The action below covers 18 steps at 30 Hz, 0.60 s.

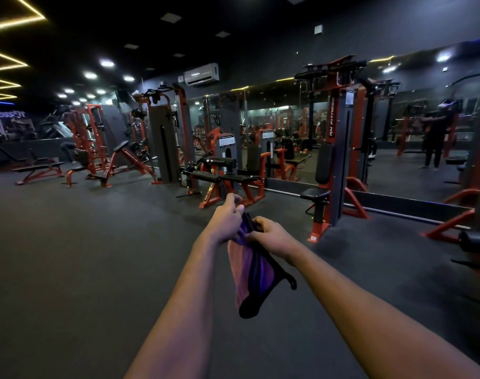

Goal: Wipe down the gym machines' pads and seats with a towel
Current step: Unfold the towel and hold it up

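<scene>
A pink, purple and black towel [254,277] hangs between my two hands in the middle of the view, above the dark floor. My left hand [228,217] pinches its top edge from the left, and my right hand [269,236] grips the bunched top from the right. Ahead stands a red and black leg machine [222,173] with black roller pads. To its right is a tall red and grey machine with a black seat [314,193] and an upright black back pad [324,162]. Both machines are well beyond arm's reach.
Dark rubber floor [83,255] stretches open to the left and ahead. Red benches [39,169] and racks line the far left wall. A long mirror [414,132] runs behind the machines on the right and reflects a person. Another red machine frame [474,242] stands at the right edge.
</scene>
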Each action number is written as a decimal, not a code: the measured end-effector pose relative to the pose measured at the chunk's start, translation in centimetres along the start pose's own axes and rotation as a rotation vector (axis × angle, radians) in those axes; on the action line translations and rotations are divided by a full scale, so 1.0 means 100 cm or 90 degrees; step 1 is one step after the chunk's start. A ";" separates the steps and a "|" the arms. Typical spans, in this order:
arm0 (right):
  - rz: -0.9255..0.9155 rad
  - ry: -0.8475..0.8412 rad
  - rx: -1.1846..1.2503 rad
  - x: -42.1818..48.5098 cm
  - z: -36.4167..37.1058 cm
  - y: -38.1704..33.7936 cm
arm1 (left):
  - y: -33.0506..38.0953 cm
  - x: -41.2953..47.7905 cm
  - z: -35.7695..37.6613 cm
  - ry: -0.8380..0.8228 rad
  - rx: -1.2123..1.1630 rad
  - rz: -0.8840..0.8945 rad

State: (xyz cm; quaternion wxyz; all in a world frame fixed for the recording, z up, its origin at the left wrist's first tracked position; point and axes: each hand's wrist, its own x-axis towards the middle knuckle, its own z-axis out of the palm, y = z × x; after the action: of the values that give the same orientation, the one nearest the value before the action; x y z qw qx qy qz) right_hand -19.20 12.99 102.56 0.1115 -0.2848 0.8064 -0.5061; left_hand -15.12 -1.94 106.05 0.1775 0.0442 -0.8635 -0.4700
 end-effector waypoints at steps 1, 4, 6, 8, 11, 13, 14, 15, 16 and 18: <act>-0.010 0.009 -0.028 0.001 -0.001 0.002 | -0.001 0.000 0.000 0.015 0.009 0.014; -0.048 0.041 -0.074 0.002 -0.003 0.007 | -0.014 0.004 -0.003 0.068 0.067 0.029; -0.082 0.042 -0.047 0.002 -0.006 0.006 | -0.023 0.003 -0.007 -0.010 0.093 -0.010; -0.108 0.058 -0.002 0.005 -0.014 0.007 | -0.029 -0.002 -0.009 -0.115 0.098 -0.065; -0.112 0.076 0.065 0.013 -0.024 0.016 | -0.040 -0.004 -0.013 -0.145 0.112 -0.088; -0.096 0.119 0.057 0.016 -0.028 0.025 | -0.048 -0.001 -0.014 -0.137 0.141 -0.074; -0.083 0.136 0.038 0.015 -0.028 0.029 | -0.050 0.001 -0.013 -0.130 0.162 -0.053; -0.066 0.141 0.015 0.014 -0.028 0.032 | -0.051 0.003 -0.012 -0.121 0.185 -0.027; -0.050 0.138 0.002 0.014 -0.026 0.036 | -0.050 0.004 -0.011 -0.111 0.210 0.002; -0.038 0.157 -0.011 0.017 -0.023 0.045 | -0.045 0.005 -0.008 -0.094 0.250 0.047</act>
State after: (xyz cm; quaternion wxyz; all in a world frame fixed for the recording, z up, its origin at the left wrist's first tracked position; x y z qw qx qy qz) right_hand -23.22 15.19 99.89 -0.0057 -0.2451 0.8097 -0.5332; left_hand -15.74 -5.23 102.85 0.1187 0.0117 -0.9503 -0.2877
